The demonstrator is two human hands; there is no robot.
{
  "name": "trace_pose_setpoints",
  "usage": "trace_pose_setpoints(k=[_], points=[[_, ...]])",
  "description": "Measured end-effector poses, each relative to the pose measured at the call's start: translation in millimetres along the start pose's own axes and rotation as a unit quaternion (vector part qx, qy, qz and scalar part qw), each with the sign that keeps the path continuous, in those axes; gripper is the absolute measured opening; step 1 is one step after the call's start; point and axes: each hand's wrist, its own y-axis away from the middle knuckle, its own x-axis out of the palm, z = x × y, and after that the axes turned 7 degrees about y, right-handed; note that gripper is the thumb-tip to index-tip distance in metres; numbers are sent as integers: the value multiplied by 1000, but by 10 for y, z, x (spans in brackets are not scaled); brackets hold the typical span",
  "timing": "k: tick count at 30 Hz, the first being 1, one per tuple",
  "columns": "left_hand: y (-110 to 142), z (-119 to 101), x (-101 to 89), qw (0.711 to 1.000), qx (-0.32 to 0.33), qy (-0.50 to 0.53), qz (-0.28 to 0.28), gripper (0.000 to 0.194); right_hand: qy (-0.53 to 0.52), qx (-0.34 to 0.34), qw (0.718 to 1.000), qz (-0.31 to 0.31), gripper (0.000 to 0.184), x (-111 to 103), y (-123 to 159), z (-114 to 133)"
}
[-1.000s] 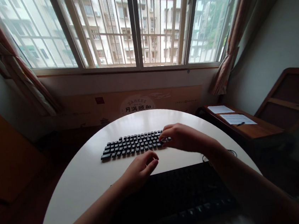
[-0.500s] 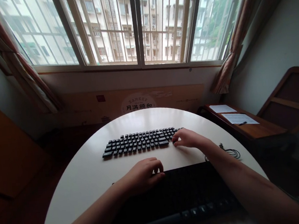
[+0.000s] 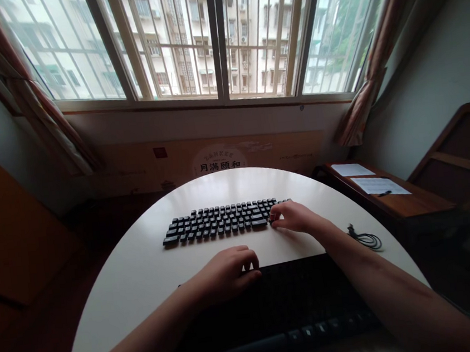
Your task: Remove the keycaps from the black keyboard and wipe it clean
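Black keycaps [image 3: 259, 223] stand in several rows on the white round table [image 3: 125, 294]. At the right end of these rows, my right hand [image 3: 292, 217] pinches a small dark keycap [image 3: 270, 220], partly hidden by its fingertips. My left hand [image 3: 230, 271] rests at the far edge of a black keyboard [image 3: 292, 282] nearer to me. Its fingers are curled, with a gap between them and the thumb, and nothing shows in it. The keyboard's middle is too dark to make out; a few keys show along its near side.
A coiled black cable [image 3: 365, 238] lies to the right of my right forearm. Beyond the table's right edge, papers [image 3: 381, 185] and a pen [image 3: 385, 193] lie on a wooden surface [image 3: 414, 202]. A printed cardboard box [image 3: 132, 159] stands below the barred window.
My right hand has shifted very slightly at the end of the keycap rows, still pinching at the keycap. My left hand stays in place. The whole view has moved a little.
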Motion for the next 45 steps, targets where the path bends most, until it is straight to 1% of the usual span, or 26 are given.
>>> trace_pose_setpoints(k=[12,16,19,21,23,25,26,27,28,29,30,31,32,34,36,39,41,42,43,45], points=[[-6,-3,-4,1000,4,3,0,18,32,25,999,-15,14,10,-16,84],[-9,-4,-3,1000,9,-1,-1,15,44,20,999,-23,12,3,6,100],[-10,-5,-3,1000,12,-2,-3,15,54,10,998,-40,10,-63,23,126],[-10,1,-2,1000,13,-2,-5,16,63,7,996,-62,9,-188,41,161],[-12,11,0,1000,15,-2,-6,16,73,10,993,-93,13,-395,85,220],[-17,23,2,1000,18,-3,-5,16,73,9,988,-132,26,-661,180,302],[-21,27,1,1000,20,-4,-4,16,68,4,986,-153,37,-798,250,347],[-25,30,1,1000,22,-6,-3,15,32,-21,979,-201,45,-926,337,390],[-30,32,-1,1000,23,-9,-3,15,-19,-49,972,-229,51,-1037,438,428],[-36,33,-3,1000,23,-12,-1,15,-72,-66,964,-246,58,-1123,552,456],[-42,34,-4,1000,22,-15,0,16,-120,-72,959,-246,63,-1180,678,472],[-48,35,-6,1000,19,-18,2,17,-158,-63,956,-239,67,-1205,812,474],[-54,36,-7,1000,16,-21,6,18,-193,-42,954,-225,70,-1198,954,463],[-65,41,-8,999,9,-29,13,20,-258,19,948,-186,71,-1106,1249,405],[-73,46,-9,999,8,-41,20,22,-313,89,938,-123,69,-950,1541,312],[-84,50,-9,998,9,-58,30,23,-365,174,912,-63,71,-711,1928,152],[-93,57,-7,997,9,-63,33,24,-405,225,885,-54,72,-590,2131,57],[-98,61,-6,997,9,-64,32,24,-424,245,870,-61,72,-544,2212,18],[-102,66,-5,997,11,-65,31,24,-444,259,855,-67,70,-506,2279,-13],[-111,73,-1,997,17,-66,28,24,-481,268,832,-74,65,-446,2368,-56]])
